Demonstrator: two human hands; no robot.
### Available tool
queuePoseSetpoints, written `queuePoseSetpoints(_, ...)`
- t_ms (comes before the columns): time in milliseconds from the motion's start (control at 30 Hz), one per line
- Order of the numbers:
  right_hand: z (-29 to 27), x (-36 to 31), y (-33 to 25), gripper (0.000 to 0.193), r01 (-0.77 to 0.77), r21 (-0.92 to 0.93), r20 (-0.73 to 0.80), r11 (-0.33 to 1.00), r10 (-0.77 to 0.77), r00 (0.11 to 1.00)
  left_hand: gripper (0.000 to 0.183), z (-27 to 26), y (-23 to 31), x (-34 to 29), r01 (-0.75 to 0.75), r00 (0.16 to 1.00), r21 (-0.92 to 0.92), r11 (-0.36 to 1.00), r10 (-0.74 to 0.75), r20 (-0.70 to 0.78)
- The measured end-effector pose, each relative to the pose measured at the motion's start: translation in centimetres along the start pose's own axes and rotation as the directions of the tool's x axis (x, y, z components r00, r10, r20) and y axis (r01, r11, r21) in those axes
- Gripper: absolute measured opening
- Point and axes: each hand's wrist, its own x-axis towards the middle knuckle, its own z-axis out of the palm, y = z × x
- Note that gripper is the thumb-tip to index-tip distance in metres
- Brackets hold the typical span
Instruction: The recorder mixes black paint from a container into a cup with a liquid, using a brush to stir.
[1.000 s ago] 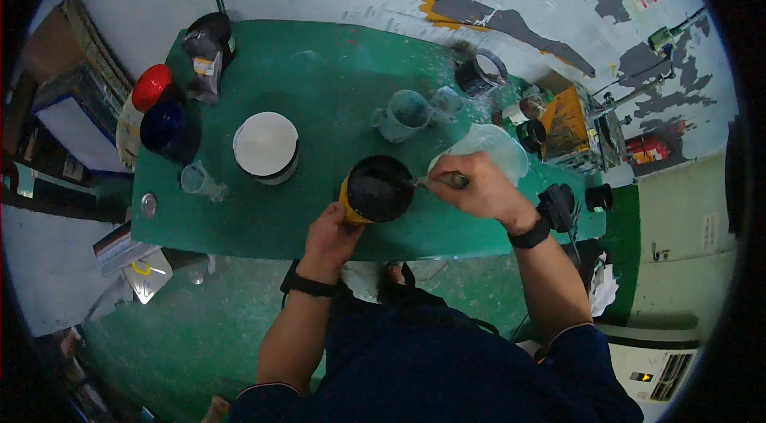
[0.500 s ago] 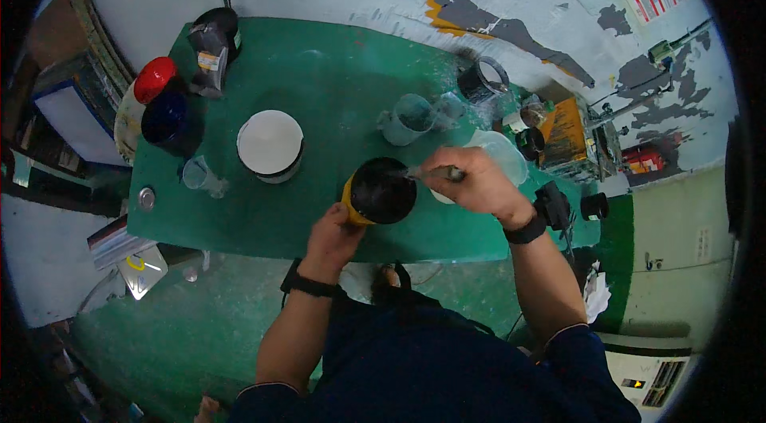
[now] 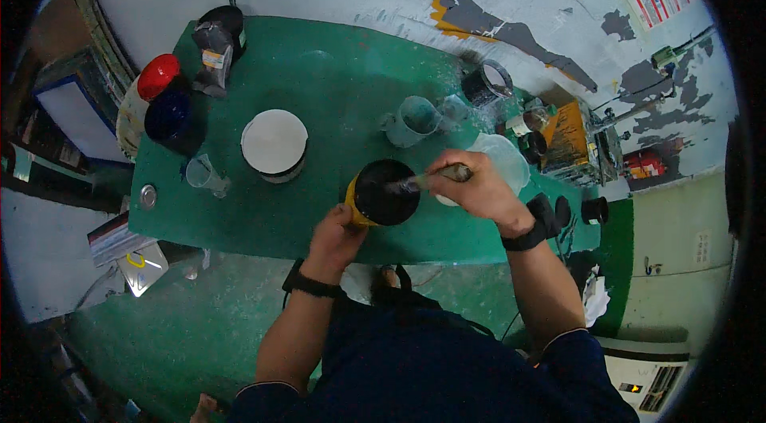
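My left hand (image 3: 337, 235) is closed round the side of a yellow-sided can (image 3: 354, 203), tilting it near the table's front edge. The can's inside is black; what lies at its bottom is too dark to make out. In my right hand (image 3: 479, 191) is a spatula (image 3: 411, 183) with a pale handle and a greyish blade. Its blade reaches over the can's mouth from the right, the tip inside the rim. Behind my right hand stands a translucent plastic tub (image 3: 511, 161). A white-lidded tub (image 3: 274, 142) sits to the left of the can.
Clear measuring cups (image 3: 413, 121) stand toward the back of the green table (image 3: 335, 64), another cup (image 3: 203, 174) at the left. Red (image 3: 159, 76) and dark blue (image 3: 169, 120) containers crowd the left edge. A black pot (image 3: 487, 83) and a stained box (image 3: 568, 136) are at the right.
The spatula's blade has moved left, further over the can's mouth, and its handle has tipped up. My left hand keeps its hold on the can. The view has shifted slightly.
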Motion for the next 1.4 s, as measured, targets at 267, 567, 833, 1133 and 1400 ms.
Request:
queuePoseSetpoints(267, -1.9, 0.4, -0.8, 0.016, 0.226, -0.343, 0.117, 0.912, -0.197, 0.973, 0.017, 0.8, 0.1, -0.5, 0.008, 0.997, 0.034, 0.999, -0.006, -0.082)
queuePoseSetpoints(567, 0.1, -0.3, -0.9, 0.015, -0.324, 0.119, 0.038, 0.938, 0.322, 0.946, 0.021, 1.1, 0.2, -0.2, -0.005, 1.0, -0.007, 1.0, 0.005, -0.026)
queuePoseSetpoints(833, -1.2, 0.9, 0.4, 0.014, 0.342, -0.294, 0.096, 0.893, -0.328, 0.94, 0.023, 1.4, 0.4, -0.5, 0.028, 1.0, 0.035, 0.999, -0.028, -0.007)
queuePoseSetpoints(1133, -0.7, -0.2, -1.9, 0.02, -0.247, -0.058, 0.105, 0.967, 0.252, 0.962, 0.023, -0.6, 0.2, 1.2, 0.028, 0.999, 0.047, 0.999, -0.028, 0.015)
queuePoseSetpoints(1400, -1.0, 0.6, -0.2, 0.017, 0.166, -0.14, -0.029, 0.976, -0.172, 0.985, 0.023, 0.8, 0.5, 0.2, 0.027, 0.999, 0.023, 0.999, -0.026, -0.034)
